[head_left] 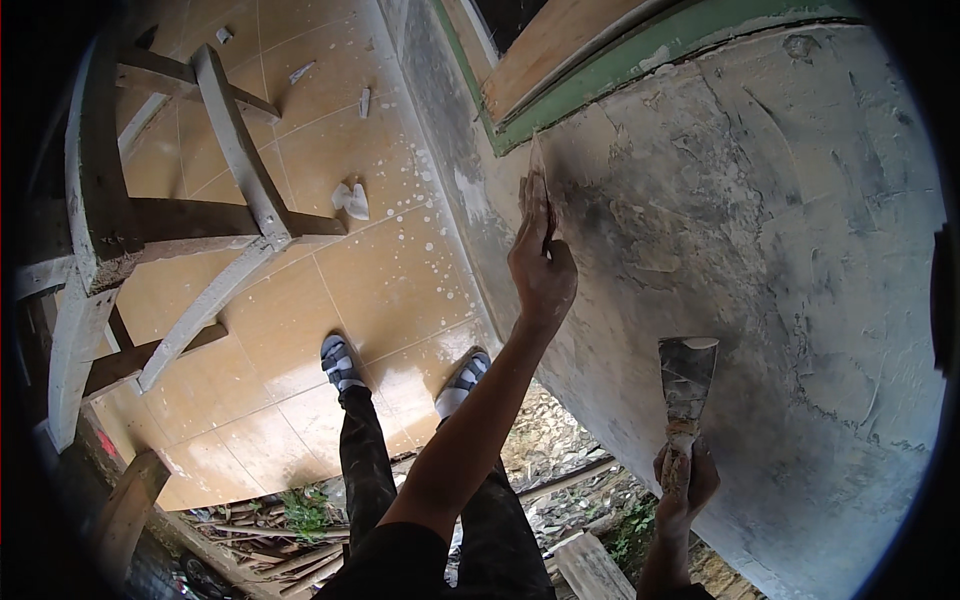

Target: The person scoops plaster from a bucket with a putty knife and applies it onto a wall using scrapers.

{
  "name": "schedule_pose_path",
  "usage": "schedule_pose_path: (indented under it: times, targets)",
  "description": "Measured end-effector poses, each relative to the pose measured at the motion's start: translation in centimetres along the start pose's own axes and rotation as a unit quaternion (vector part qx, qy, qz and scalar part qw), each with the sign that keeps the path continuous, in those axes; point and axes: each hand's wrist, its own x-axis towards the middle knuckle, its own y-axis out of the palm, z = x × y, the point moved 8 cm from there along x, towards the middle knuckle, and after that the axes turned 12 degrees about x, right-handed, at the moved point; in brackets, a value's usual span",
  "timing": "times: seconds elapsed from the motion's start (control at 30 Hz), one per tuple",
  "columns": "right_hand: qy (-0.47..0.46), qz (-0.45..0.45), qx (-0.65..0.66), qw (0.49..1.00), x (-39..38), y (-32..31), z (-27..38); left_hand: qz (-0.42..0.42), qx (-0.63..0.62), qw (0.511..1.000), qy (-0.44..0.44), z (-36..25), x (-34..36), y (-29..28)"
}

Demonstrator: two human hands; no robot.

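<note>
My left hand (541,275) is raised against the grey wall (690,220), just below the corner of the green window frame (600,106). Its fingers are pressed along a thin flat blade (537,156), seen nearly edge-on, whose tip reaches close to the frame; its exact kind is hard to make out. Lower on the right, my right hand (688,478) grips the handle of a putty knife (688,378). The broad metal blade points upward, smeared grey with pale paste along its top edge. Patchy pale filler and rough dark areas cover the wall.
Wooden scaffold trestle (265,215) stands at the left on the tan tiled floor (370,260), which has white splatters and scraps (350,201). My feet are near the tile edge. Below lie rubble, sticks (290,560) and a loose board (592,568).
</note>
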Motion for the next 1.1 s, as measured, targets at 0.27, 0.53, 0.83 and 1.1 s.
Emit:
schedule_pose_path:
  times: [0.27, 0.53, 0.83, 1.1]
  targets:
    - [0.056, 0.0, 0.007, 0.998, -0.7, -2.5, -1.9, 0.088, -0.045, 0.993, 0.068, -3.4, -6.6, 2.4]
    - [0.025, 0.02, -0.034, 0.999, -0.9, -2.5, -1.6, 0.065, -0.026, 0.996, 0.059, -3.4, 1.4, 2.2]
    - [-0.053, 0.037, -0.056, 0.996, -0.9, -2.5, -1.3, 0.036, 0.021, 0.989, 0.142, -6.3, -4.0, 0.2]
    - [-0.012, 0.002, 0.009, 1.0, -0.7, -1.7, -0.9, 0.095, -0.013, 0.982, 0.165, -9.3, -3.9, 2.8]
